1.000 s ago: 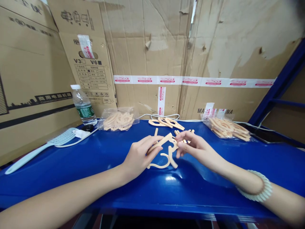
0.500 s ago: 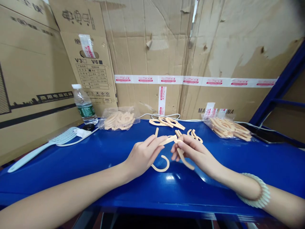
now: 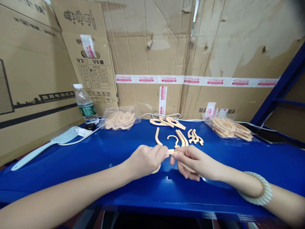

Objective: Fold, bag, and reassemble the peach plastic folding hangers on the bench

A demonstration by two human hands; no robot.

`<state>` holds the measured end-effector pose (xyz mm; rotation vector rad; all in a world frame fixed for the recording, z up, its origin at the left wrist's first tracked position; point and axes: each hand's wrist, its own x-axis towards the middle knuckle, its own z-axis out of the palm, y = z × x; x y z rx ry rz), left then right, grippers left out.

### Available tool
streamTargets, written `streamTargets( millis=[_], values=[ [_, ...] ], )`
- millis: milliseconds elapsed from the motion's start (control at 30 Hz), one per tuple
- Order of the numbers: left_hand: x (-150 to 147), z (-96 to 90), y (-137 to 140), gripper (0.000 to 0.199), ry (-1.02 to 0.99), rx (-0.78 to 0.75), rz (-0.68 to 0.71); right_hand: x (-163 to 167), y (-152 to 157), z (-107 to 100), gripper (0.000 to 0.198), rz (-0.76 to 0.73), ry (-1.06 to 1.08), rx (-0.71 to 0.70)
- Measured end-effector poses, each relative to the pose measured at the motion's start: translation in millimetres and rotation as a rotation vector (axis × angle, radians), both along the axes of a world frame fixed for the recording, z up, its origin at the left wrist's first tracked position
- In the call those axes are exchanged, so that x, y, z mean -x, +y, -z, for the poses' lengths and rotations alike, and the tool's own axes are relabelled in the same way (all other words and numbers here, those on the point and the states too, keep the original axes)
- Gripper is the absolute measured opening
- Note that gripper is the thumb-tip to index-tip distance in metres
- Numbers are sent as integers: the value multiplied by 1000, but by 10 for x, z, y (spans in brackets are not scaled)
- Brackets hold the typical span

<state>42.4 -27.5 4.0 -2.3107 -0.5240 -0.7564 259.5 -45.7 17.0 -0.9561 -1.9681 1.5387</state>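
My left hand (image 3: 145, 160) is closed on a pale wooden hanger piece (image 3: 170, 151), mostly covered by the fingers. Pinched in my right hand (image 3: 196, 162) is a hanger arm (image 3: 187, 167) that runs down under the fingers. The two pieces meet between my fingertips; whether they are joined is hidden. Just beyond my hands lie a wooden hook (image 3: 173, 136), a curved hanger arm (image 3: 157, 136) and several more arms (image 3: 181, 137) side by side. Short S-shaped pieces (image 3: 195, 137) sit to their right. Part of another wooden piece (image 3: 156, 169) shows below my left hand.
Flat wooden loops (image 3: 166, 122) lie at the back of the blue table (image 3: 114, 190). Plastic bags of wooden pieces (image 3: 121, 119) (image 3: 230, 128) stand on either side. At left are a water bottle (image 3: 86, 105) and a hairbrush (image 3: 47, 144). Cardboard (image 3: 147, 57) walls the back.
Both hands have come down and nearer to me with the wooden pieces, uncovering the hook and arms behind. My left hand now covers most of the curved piece lying below it.
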Motion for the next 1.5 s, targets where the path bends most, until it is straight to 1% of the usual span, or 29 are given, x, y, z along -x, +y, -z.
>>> streamTargets(
  millis=[67, 133, 200, 267, 333, 367, 467, 500, 533, 600, 633, 667, 700, 767, 800, 833, 867, 933, 967, 1000, 1067, 1167, 1300, 1400, 1500],
  values=[
    [-3, -19, -17, 33, 22, -13, -6, 5, -19, -8, 38, 24, -41, -43],
    [-9, -39, -34, 36, 35, -21, -12, 3, -40, -15, 33, 46, -84, -119],
    [-13, -57, -53, 37, 40, -20, -14, 0, -67, -24, 29, 65, -130, -223],
    [-12, -67, -70, 37, 38, -5, -9, 1, -96, -33, 30, 84, -174, -330],
    [-7, -61, -78, 38, 26, 44, -8, 10, -126, -28, 32, 90, -218, -445],
    [-5, -51, -76, 40, 10, 92, -12, 19, -139, -20, 32, 91, -247, -542],
    [1, -13, -52, 47, -65, 284, -37, 51, -163, 9, 29, 81, -328, -900],
    [2, -6, -42, 49, -93, 346, -44, 56, -159, 5, 29, 80, -332, -958],
    [4, -5, -33, 50, -120, 401, -49, 50, -146, -12, 29, 88, -318, -960],
    [15, -28, -22, 50, -183, 512, -57, -12, -82, -96, 32, 122, -268, -885],
    [23, -48, -17, 48, -224, 571, -62, -75, -30, -160, 32, 147, -250, -880],
    [34, -69, -13, 45, -268, 629, -68, -161, 35, -233, 32, 182, -243, -914],
    [46, -88, -5, 43, -313, 686, -74, -267, 109, -308, 29, 203, -257, -993],
    [67, -107, 20, 41, -386, 772, -83, -513, 276, -439, 26, 322, -295, -1182],
    [73, -104, 38, 41, -423, 828, -83, -636, 359, -484, 25, 375, -338, -1224],
    [76, -92, 58, 40, -488, 930, -68, -748, 438, -511, 25, 404, -370, -1232],
    [73, -75, 79, 38, -575, 1070, -38, -842, 512, -517, 26, 420, -402, -1232],
    [58, -38, 115, 35, -761, 1378, 49, -961, 637, -475, 27, 391, -470, -1193],
    [48, -24, 128, 35, -838, 1503, 91, -987, 689, -434, 26, 365, -498, -1174],
    [39, -16, 136, 36, -887, 1582, 122, -996, 734, -386, 24, 338, -522, -1156],
    [29, -19, 140, 37, -913, 1615, 137, -984, 804, -288, 21, 294, -550, -1131],
    [40, -50, 132, 34, -968, 1649, 132, -975, 865, -186, 22, 250, -584, -1106],
    [69, -88, 118, 27, -999, 1662, 111, -1016, 876, -159, 29, 191, -612, -1105],
    [62, -115, 98, 24, -1021, 1661, 113, -932, 795, -180, 33, 202, -595, -1150],
    [32, -139, 75, 24, -1040, 1665, 136, -647, 566, -188, 35, 222, -478, -1241]
  ],
)
